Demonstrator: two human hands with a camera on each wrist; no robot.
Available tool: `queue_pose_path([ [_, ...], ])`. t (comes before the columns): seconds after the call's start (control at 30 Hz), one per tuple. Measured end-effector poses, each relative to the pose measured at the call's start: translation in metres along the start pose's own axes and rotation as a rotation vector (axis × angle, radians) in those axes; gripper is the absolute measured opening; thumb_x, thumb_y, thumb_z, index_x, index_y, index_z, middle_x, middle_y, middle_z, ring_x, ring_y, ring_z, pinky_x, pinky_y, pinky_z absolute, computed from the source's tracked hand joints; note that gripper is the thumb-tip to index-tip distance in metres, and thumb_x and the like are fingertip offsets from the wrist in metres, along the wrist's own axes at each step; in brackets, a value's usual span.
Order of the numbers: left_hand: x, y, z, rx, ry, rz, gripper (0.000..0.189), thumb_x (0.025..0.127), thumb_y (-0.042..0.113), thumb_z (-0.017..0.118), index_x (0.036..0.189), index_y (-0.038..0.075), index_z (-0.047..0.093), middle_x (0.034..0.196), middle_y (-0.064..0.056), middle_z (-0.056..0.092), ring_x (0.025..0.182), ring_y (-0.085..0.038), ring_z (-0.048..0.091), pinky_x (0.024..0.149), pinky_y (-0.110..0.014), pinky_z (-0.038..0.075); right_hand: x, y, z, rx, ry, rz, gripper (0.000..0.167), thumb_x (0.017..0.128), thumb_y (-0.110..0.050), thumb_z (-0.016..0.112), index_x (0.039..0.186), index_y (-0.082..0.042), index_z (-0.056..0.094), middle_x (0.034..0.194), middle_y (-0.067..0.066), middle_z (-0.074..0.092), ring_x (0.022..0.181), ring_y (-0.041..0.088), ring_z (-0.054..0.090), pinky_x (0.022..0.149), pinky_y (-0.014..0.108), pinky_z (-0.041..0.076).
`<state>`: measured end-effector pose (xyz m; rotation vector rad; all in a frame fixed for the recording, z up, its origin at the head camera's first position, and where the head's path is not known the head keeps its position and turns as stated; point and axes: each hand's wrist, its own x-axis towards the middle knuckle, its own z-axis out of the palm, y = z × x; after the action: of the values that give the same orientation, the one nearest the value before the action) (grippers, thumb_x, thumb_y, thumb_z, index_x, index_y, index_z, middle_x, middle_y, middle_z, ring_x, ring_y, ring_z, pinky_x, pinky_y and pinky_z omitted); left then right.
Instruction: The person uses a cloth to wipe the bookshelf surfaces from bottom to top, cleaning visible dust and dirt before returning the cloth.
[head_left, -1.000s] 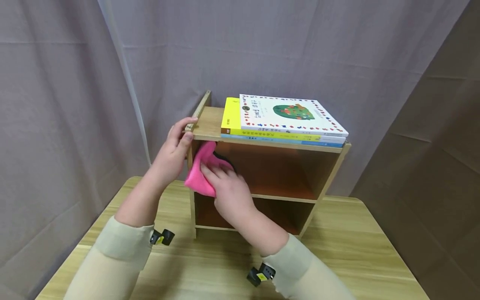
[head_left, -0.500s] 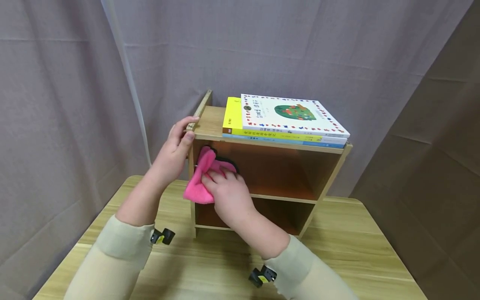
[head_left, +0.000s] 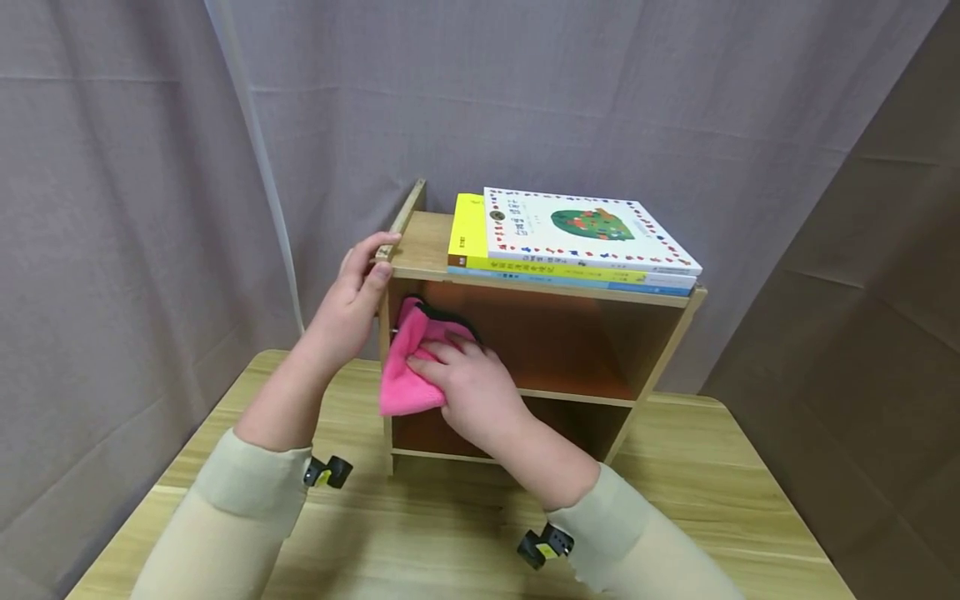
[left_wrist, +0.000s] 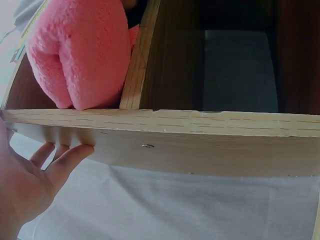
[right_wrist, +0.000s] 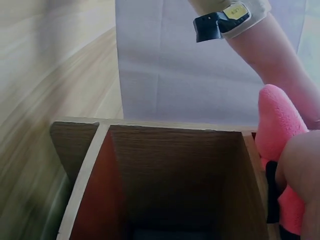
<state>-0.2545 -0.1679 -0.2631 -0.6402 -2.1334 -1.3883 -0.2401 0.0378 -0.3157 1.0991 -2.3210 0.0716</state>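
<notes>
While the left hand (head_left: 347, 304) grips the shelf (head_left: 562, 346), the right hand (head_left: 480, 387) holds the cloth (head_left: 405, 385) inside; probably best to press it flat, keep shelf steady.

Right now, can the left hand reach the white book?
Likely yes: the left hand grips the shelf nearby, and the white book lies uncovered on top, with only a low side rail between.

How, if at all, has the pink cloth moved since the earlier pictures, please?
Yes, in the head view the pink cloth moved down against the middle shelf.
</notes>
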Motion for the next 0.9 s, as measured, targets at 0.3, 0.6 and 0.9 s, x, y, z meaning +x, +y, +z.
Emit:
queue_pose_path([
  [0.3, 0.002, 0.001, -0.001, -0.001, 0.002, 0.001, 0.041, 0.108, 0.035, 0.038, 0.147, 0.022, 0.04, 0.134, -0.016, 0.036, 0.118, -0.026, 0.043, 0.103, -0.048, 0.035, -0.004, 0.01, 0.001, 0.059, 0.172, -0.075, 0.043, 0.085, -0.013, 0.078, 0.125, -0.028, 0.071, 0.128, -0.004, 0.065, 0.12, 0.026, 0.059, 0.08, 0.043, 0.057],
  [0.6, 0.002, 0.0, 0.0, 0.004, 0.005, 0.009, 0.041, 0.108, 0.035, 0.038, 0.147, 0.023, 0.04, 0.134, -0.017, 0.036, 0.117, -0.027, 0.044, 0.103, -0.049, 0.035, -0.014, 0.021, -0.002, 0.066, 0.281, -0.17, 0.043, 0.082, -0.012, 0.082, 0.121, -0.026, 0.074, 0.124, 0.0, 0.067, 0.118, 0.028, 0.06, 0.086, 0.04, 0.056],
  [0.9, 0.0, -0.001, 0.001, 0.006, 0.003, 0.012, 0.041, 0.108, 0.034, 0.038, 0.147, 0.022, 0.04, 0.131, -0.017, 0.036, 0.114, -0.027, 0.043, 0.1, -0.049, 0.036, -0.032, 0.032, -0.01, 0.003, 0.262, -0.227, 0.044, 0.078, -0.012, 0.084, 0.119, -0.025, 0.075, 0.124, 0.002, 0.067, 0.121, 0.029, 0.057, 0.089, 0.041, 0.054],
])
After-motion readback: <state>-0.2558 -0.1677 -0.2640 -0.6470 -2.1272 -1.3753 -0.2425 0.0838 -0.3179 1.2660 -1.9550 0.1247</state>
